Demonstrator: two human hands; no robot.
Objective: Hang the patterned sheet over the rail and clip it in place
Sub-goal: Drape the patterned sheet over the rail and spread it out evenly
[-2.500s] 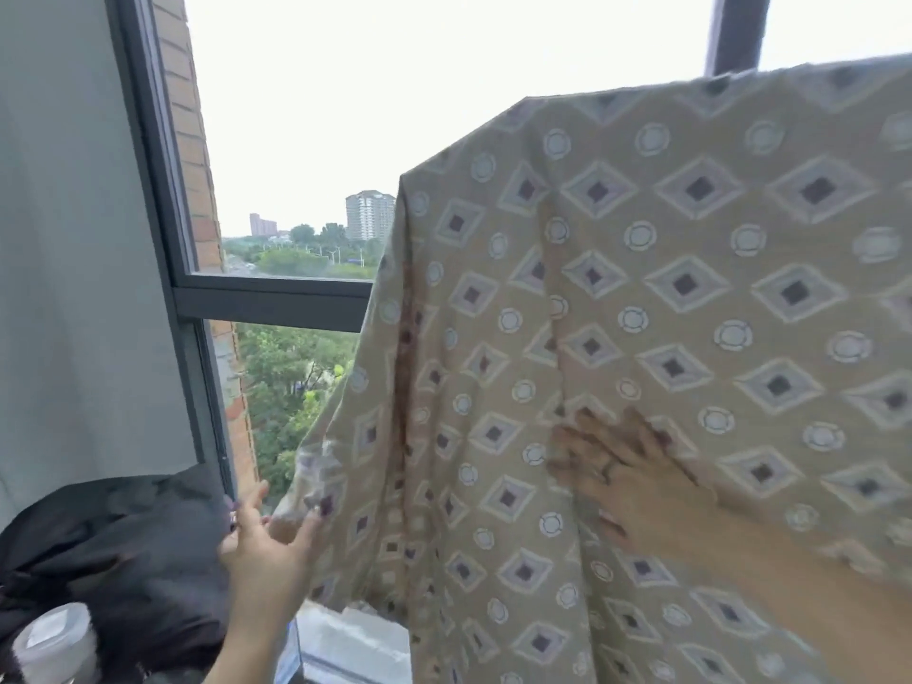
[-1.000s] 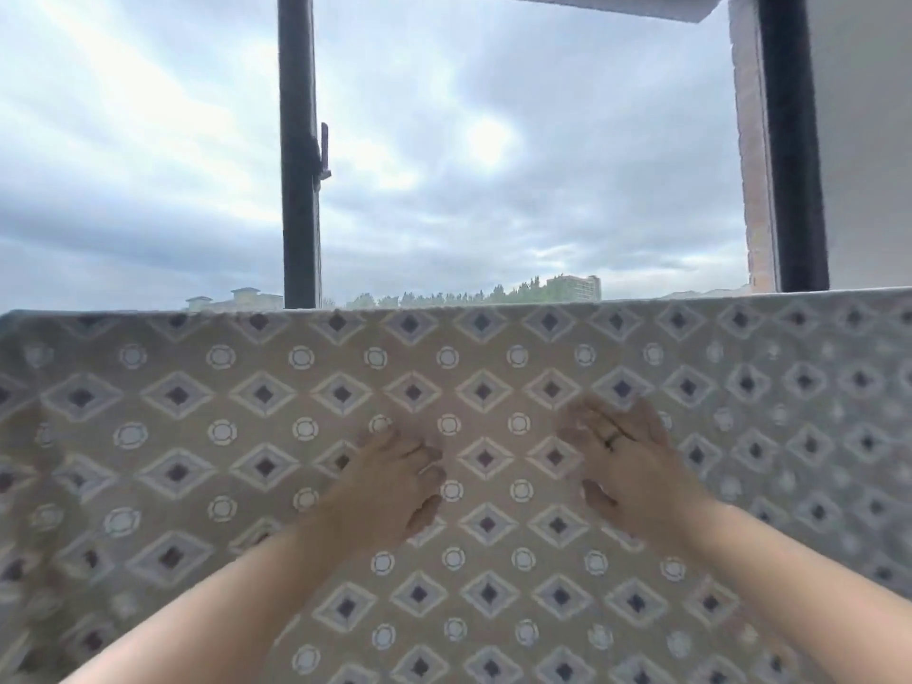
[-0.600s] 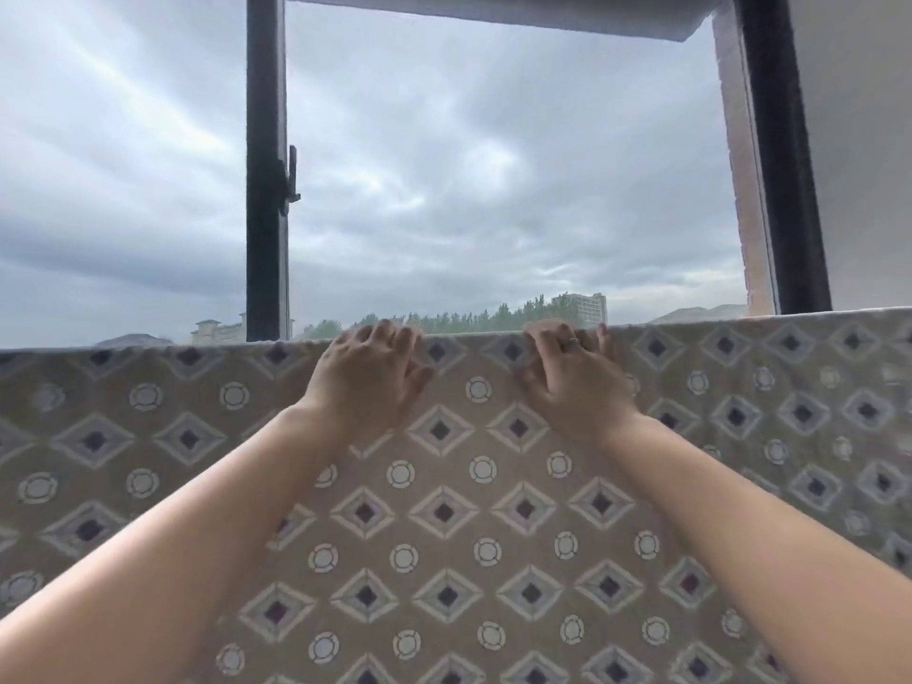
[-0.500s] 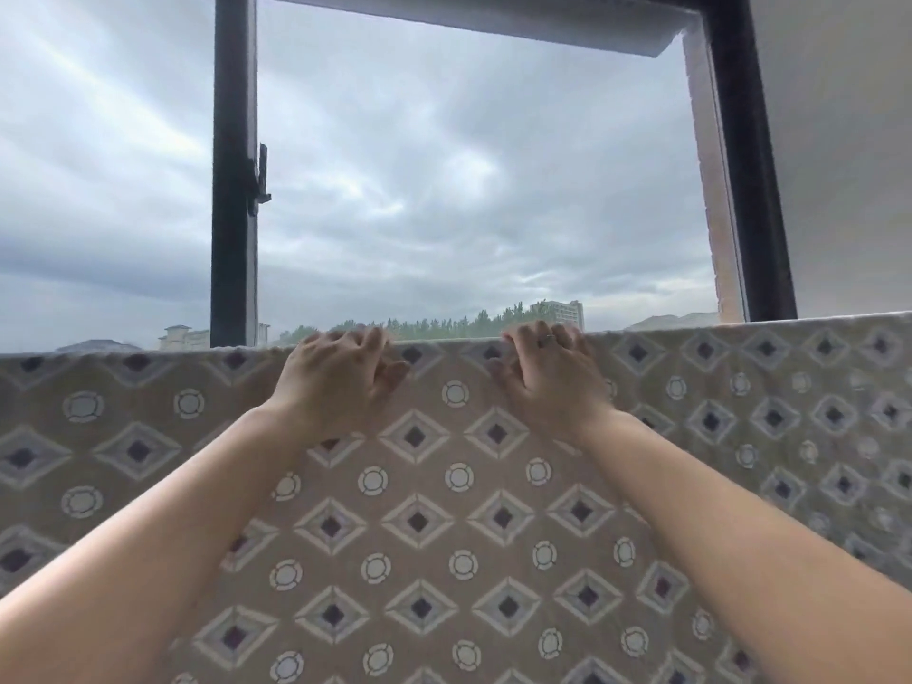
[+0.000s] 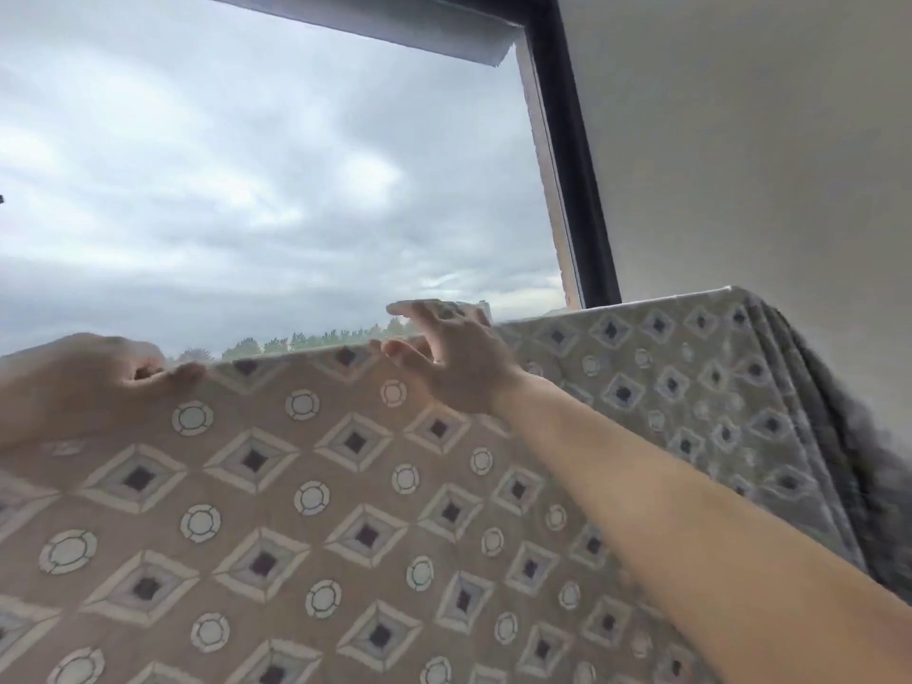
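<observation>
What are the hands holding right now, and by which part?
The left hand grips the patterned sheet along its top fold. The right hand, fingers spread, holds nothing.

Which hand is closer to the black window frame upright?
Right. The right hand is at the top edge of the patterned sheet, just left of and below the black window frame. The left hand grips that edge at far left.

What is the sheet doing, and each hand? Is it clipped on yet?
patterned sheet: draped over the rail, right end hanging in folds, no clip in view.
left hand: fingers curled, gripping the sheet's top edge.
right hand: open, fingers spread at the top edge.
rail: hidden under the sheet.
</observation>
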